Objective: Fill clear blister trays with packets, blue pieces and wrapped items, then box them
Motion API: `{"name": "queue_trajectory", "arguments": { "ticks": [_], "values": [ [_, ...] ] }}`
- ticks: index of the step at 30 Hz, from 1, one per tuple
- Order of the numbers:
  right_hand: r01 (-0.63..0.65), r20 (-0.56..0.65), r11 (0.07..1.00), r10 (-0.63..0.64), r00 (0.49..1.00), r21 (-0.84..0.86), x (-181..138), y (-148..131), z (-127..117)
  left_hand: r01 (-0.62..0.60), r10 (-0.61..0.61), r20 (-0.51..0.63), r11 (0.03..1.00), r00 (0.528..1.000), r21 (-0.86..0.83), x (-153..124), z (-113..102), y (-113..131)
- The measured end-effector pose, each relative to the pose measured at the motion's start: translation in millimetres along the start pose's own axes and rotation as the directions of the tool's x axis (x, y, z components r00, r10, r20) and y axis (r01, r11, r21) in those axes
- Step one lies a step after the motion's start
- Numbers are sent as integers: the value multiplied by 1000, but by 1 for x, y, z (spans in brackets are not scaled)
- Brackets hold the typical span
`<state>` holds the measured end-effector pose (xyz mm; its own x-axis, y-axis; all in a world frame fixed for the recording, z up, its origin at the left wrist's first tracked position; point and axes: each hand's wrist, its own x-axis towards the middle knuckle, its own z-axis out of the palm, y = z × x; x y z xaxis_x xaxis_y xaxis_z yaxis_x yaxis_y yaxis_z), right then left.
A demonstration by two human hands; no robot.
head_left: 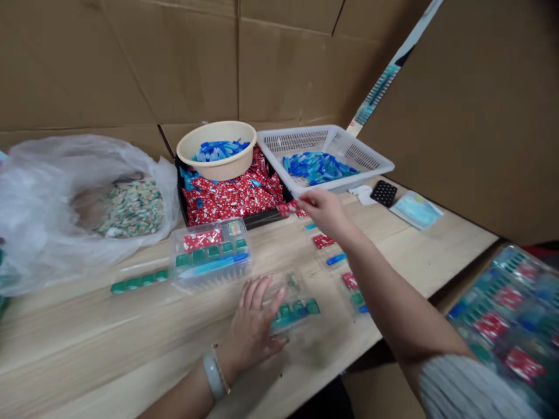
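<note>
My left hand (255,320) lies with fingers spread on a clear plastic tray (301,311) that holds a strip of green blocks (297,308). My right hand (325,212) reaches forward and pinches a red packet (288,208) beside the black bin of red packets (231,198). More clear trays with a red packet (324,240), a blue stick (336,259) and green pieces lie in a row under my right forearm. A filled clear box (212,253) stands to the left of them.
A beige bowl (216,169) of blue sticks sits on the red packets. A white basket (371,160) holds more blue sticks. A plastic bag (65,209) of green-white packets lies left. A loose green strip (140,282), a black calculator (384,193) and stacked filled boxes (510,308) are nearby.
</note>
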<state>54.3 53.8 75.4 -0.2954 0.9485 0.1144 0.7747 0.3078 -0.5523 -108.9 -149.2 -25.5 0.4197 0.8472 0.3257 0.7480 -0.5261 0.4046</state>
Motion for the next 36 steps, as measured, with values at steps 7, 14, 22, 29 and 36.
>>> {"name": "queue_trajectory", "arguments": {
  "ticks": [7, 14, 22, 29, 36],
  "values": [
    [-472, 524, 768, 211, 825, 433, -103, 31, 42, -19, 19, -15, 1000, 1000, 16, 0, -2, -1],
    [-260, 225, 930, 204, 953, 258, -122, 34, 30, 173, -168, 258, 985, 951, 0, 12, -11, 3],
    [349, 102, 907, -334, 937, -236, -189, 41, 59, 186, -205, 415, 979, 886, 88, 8, -18, 17],
    [659, 229, 738, -674, 703, 149, -176, -110, 120, 655, -640, -156, 701, 752, 281, -197, -128, -44],
    [569, 456, 816, -469, 756, -104, -166, -240, 249, 850, -889, -240, 246, 389, 465, -385, -179, -27]
  ]
}}
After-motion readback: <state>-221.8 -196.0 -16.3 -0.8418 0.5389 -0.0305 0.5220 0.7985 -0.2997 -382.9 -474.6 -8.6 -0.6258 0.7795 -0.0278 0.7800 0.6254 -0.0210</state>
